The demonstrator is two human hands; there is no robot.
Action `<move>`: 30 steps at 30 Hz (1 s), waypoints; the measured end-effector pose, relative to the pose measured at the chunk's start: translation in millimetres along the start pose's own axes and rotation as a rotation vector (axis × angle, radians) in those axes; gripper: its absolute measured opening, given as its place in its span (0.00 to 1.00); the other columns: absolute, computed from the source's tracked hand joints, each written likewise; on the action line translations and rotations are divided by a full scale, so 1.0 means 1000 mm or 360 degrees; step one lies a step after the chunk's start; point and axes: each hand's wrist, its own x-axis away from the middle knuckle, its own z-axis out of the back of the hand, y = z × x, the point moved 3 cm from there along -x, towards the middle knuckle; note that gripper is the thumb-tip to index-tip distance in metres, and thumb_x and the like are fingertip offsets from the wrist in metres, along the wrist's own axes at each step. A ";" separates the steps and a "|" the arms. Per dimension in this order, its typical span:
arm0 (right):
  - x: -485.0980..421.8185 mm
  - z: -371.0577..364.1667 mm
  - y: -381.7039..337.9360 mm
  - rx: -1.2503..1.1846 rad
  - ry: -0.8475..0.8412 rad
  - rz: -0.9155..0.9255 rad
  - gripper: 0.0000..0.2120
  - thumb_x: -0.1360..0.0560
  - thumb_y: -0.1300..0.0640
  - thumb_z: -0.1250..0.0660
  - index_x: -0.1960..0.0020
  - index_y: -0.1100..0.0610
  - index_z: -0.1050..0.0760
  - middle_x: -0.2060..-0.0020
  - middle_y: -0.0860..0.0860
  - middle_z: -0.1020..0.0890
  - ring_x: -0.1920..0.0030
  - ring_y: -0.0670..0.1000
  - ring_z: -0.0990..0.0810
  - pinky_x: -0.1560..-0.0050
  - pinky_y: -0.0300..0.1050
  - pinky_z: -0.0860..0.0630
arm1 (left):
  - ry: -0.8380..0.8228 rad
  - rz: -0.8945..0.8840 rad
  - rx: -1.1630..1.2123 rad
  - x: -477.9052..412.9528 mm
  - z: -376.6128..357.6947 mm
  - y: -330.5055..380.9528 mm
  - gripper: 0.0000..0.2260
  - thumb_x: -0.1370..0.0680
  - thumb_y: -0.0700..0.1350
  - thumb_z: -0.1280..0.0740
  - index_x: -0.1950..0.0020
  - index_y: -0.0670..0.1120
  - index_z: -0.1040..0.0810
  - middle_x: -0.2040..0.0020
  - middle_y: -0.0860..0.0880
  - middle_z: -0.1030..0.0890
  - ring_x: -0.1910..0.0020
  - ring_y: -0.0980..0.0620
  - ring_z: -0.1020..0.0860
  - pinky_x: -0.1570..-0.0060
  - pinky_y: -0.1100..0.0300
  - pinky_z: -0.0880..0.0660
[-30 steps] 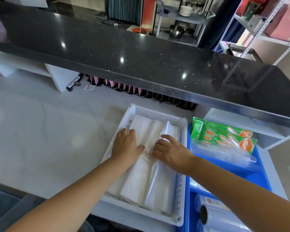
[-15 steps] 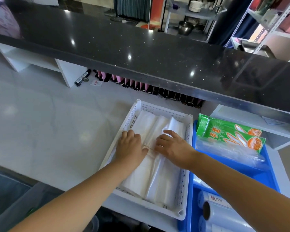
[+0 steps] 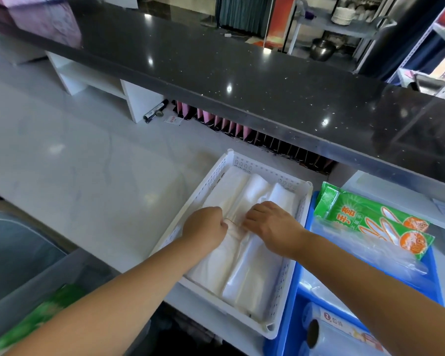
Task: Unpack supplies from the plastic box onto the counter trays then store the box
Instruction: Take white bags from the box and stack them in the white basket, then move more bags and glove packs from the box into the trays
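A white perforated tray (image 3: pixel 211 183) sits on the pale counter and holds long bundles of clear plastic bags (image 3: pixel 252 268). My left hand (image 3: pixel 206 226) is curled into a fist on the middle of the bundles, at a thin rubber band. My right hand (image 3: pixel 274 224) faces it from the right, fingers bent down onto the same bundle. To the right is a blue tray (image 3: pixel 299 291) with green glove packs (image 3: pixel 365 214), clear zip bags (image 3: pixel 370 250) and film rolls (image 3: pixel 326 335). The clear plastic box (image 3: pixel 49 273) shows at lower left with a blurred green pack (image 3: pixel 36 317) inside.
A black raised countertop (image 3: pixel 242 73) overhangs the work surface. Under it stand a row of pink and black cards (image 3: pixel 242 132), a marker (image 3: pixel 156 111) and white shelf units (image 3: pixel 136 101). Bare pale counter (image 3: pixel 88 163) stretches to the left of the white tray.
My left hand has gone from lying flat on the bags to a curled fist at the band. The view has shifted, bringing the clear box into sight at lower left.
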 end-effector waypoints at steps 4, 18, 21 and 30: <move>-0.020 0.004 -0.001 -0.0024 -0.0037 -0.0018 0.16 0.38 0.72 0.35 0.55 0.58 0.21 0.63 0.53 0.20 0.59 0.57 0.22 0.56 0.48 0.25 | 0.0018 0.0029 0.0125 0.008 0.006 -0.004 0.08 0.25 0.48 0.37 0.60 0.45 0.29 0.66 0.51 0.27 0.63 0.47 0.27 0.71 0.59 0.39; -0.153 0.054 -0.146 -0.0196 0.0100 0.0468 0.16 0.32 0.67 0.37 0.47 0.57 0.21 0.58 0.55 0.16 0.57 0.58 0.20 0.57 0.47 0.27 | 0.0657 0.0512 -0.0175 0.141 0.146 -0.156 0.05 0.26 0.47 0.38 0.55 0.51 0.23 0.55 0.52 0.18 0.54 0.46 0.21 0.63 0.60 0.34; -0.185 0.041 -0.208 -0.0186 -0.0003 0.0606 0.17 0.29 0.64 0.40 0.42 0.56 0.24 0.53 0.54 0.18 0.51 0.58 0.22 0.55 0.46 0.30 | 0.0672 0.0716 -0.0182 0.191 0.160 -0.212 0.05 0.25 0.48 0.37 0.55 0.50 0.23 0.55 0.49 0.18 0.55 0.44 0.22 0.63 0.58 0.33; -0.247 -0.020 -0.387 -0.0196 -0.0397 0.0772 0.17 0.27 0.60 0.41 0.40 0.53 0.26 0.49 0.54 0.19 0.46 0.56 0.24 0.51 0.49 0.26 | 0.0497 0.1311 -0.0071 0.347 0.154 -0.387 0.04 0.25 0.47 0.36 0.56 0.50 0.21 0.53 0.45 0.17 0.53 0.43 0.21 0.57 0.56 0.26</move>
